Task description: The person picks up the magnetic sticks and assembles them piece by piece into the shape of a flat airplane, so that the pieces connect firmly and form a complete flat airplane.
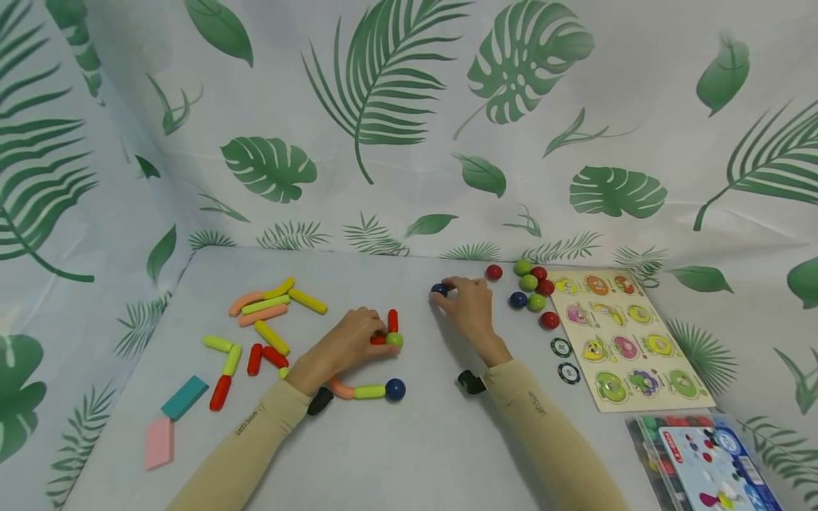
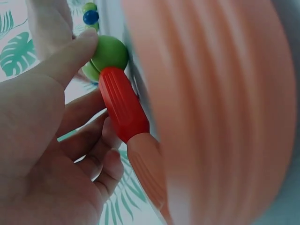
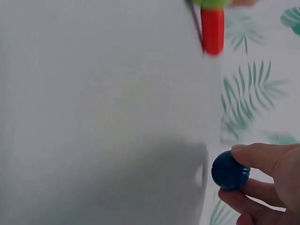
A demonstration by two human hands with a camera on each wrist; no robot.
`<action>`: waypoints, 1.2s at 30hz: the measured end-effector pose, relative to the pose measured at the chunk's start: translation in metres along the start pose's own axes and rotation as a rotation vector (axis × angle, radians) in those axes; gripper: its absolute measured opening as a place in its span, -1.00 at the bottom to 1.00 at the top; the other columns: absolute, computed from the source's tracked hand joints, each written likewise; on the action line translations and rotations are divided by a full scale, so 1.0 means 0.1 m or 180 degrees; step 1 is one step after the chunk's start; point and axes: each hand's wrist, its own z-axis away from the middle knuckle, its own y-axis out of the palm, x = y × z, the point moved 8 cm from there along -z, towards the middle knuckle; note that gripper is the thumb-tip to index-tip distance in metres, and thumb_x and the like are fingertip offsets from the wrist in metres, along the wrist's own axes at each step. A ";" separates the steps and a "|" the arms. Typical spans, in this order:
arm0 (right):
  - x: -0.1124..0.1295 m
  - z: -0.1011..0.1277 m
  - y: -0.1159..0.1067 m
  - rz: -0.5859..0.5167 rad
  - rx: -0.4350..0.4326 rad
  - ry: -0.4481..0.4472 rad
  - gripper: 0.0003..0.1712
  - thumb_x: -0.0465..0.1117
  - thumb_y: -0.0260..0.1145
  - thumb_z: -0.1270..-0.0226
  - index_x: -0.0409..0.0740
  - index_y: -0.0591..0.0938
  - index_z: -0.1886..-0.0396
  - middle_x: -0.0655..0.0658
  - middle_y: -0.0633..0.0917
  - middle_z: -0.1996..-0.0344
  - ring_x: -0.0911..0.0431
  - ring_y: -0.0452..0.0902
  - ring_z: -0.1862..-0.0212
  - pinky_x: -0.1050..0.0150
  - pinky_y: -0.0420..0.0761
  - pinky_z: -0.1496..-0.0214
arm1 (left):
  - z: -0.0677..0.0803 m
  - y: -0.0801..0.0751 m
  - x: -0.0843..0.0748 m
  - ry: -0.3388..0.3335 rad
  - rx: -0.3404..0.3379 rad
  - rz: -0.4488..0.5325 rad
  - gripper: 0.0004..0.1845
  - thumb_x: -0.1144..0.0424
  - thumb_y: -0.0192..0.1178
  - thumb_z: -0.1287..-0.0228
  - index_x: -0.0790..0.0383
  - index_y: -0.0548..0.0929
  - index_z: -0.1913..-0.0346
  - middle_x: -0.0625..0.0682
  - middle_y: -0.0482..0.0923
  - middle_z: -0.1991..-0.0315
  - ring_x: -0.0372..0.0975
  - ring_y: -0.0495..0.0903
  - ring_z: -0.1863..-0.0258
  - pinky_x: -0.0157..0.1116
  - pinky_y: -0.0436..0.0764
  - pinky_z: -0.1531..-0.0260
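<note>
One white table [image 1: 422,461] spreads under everything, its far edge meeting a leaf-printed sheet [image 1: 415,199] and its left edge slanting toward the viewer. One puzzle board [image 1: 589,358], with twelve pictures in four rows of three, lies along the right edge. One clear plastic box [image 1: 716,461] sits at the near right, cut off by the frame.

Two hands work over the middle. The left hand [image 1: 348,339] pinches a green ball [image 1: 394,341], thumb laid against it; the right hand [image 1: 469,306] has thumb and fingers clamped on a blue ball [image 1: 439,289], well in from the far edge. A broad gap of tabletop separates the two, and a wider stretch opens on the near side.

Two blocks, a teal block [image 1: 185,397] and a pink block [image 1: 160,443], lie near the left edge. Eleven sticks show plainly between them and the left hand, six in the upper group and five below; one more yellowish stub is partly hidden by the wrist. Two red sticks [image 1: 393,320] meet the pinched ball. Nearer the viewer, a curved orange stick [image 1: 341,388], a lime stick [image 1: 369,392] and a second blue ball [image 1: 395,389] form a row; it probably links up beneath the left hand, though the hand covers that part.

Two chips [image 1: 569,373] lie just beside the board's left edge. Eight loose balls [image 1: 528,282] gather above them: four red, three green, one blue.
</note>
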 end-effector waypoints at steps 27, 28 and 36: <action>0.65 0.08 0.49 -0.0378 0.0498 -0.0253 -0.57 0.06 0.39 -0.37 -0.21 0.76 0.02 -0.15 0.79 0.17 -0.09 0.47 0.06 0.11 0.45 0.06 | 0.02 -0.02 -0.01 0.0137 -0.0128 -0.0187 -0.62 -0.11 0.43 -0.20 0.18 0.76 0.26 -0.02 0.53 0.39 -0.23 0.32 0.33 -0.28 0.25 0.25; 0.66 0.08 0.49 -0.0372 0.0496 -0.0251 -0.57 0.06 0.39 -0.38 -0.20 0.76 0.03 -0.14 0.79 0.17 -0.09 0.47 0.06 0.10 0.45 0.06 | 0.02 -0.02 -0.01 0.0130 -0.0128 -0.0186 -0.62 -0.11 0.43 -0.19 0.17 0.76 0.26 -0.03 0.54 0.39 -0.24 0.33 0.33 -0.28 0.26 0.25; 0.60 0.08 0.49 -0.0392 0.0470 -0.0220 -0.56 0.07 0.33 -0.43 -0.19 0.75 -0.01 -0.16 0.80 0.10 -0.13 0.49 0.01 0.02 0.47 -0.05 | 0.09 -0.08 0.14 -0.0028 -0.0185 0.0076 -0.56 -0.13 0.40 -0.21 0.20 0.81 0.14 -0.01 0.68 0.22 -0.16 0.52 0.17 -0.18 0.48 0.07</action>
